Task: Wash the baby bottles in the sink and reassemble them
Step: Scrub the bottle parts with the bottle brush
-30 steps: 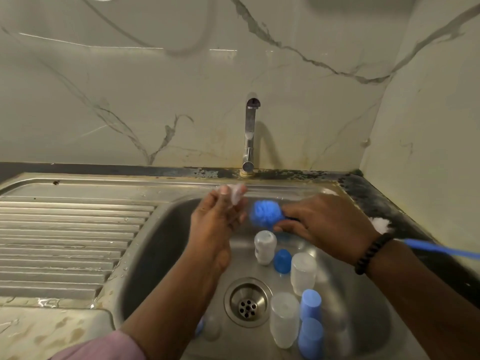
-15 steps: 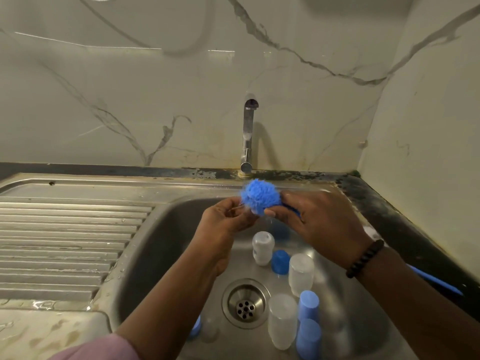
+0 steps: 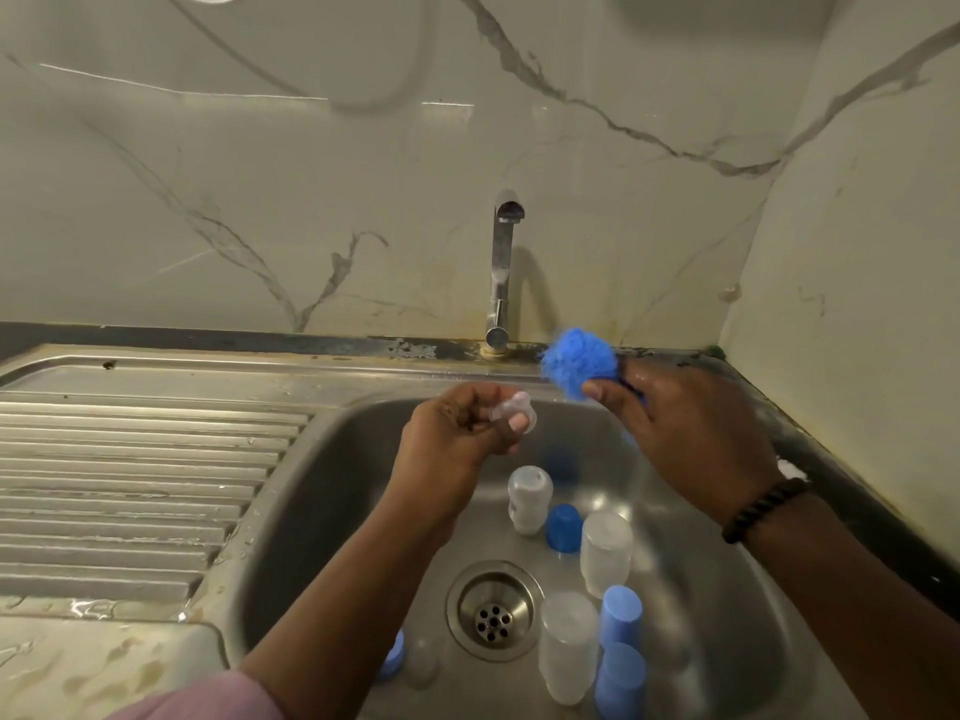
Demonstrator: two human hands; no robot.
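Observation:
My left hand (image 3: 457,433) pinches a small clear silicone teat (image 3: 511,410) above the steel sink (image 3: 311,485). To its right, my right hand (image 3: 685,433) grips a bottle brush just behind its fluffy blue head (image 3: 579,363), held apart from the teat near the sink's back rim. On the sink floor stand three clear bottle bodies (image 3: 529,498) (image 3: 605,550) (image 3: 569,644), upside down, with blue caps (image 3: 563,527) (image 3: 621,615) (image 3: 621,678) among them. A blue ring (image 3: 392,662) and a clear piece (image 3: 421,662) lie by my left forearm.
The tap (image 3: 501,272) rises behind the sink; no water shows. A ribbed draining board (image 3: 130,485) lies to the left. The drain (image 3: 493,610) sits in the sink's middle. A marble wall (image 3: 857,304) closes in on the right, with a dark counter edge (image 3: 810,449) below.
The brush head has moved up and to the right, away from the teat. My left hand has turned, so the teat now shows between its fingers.

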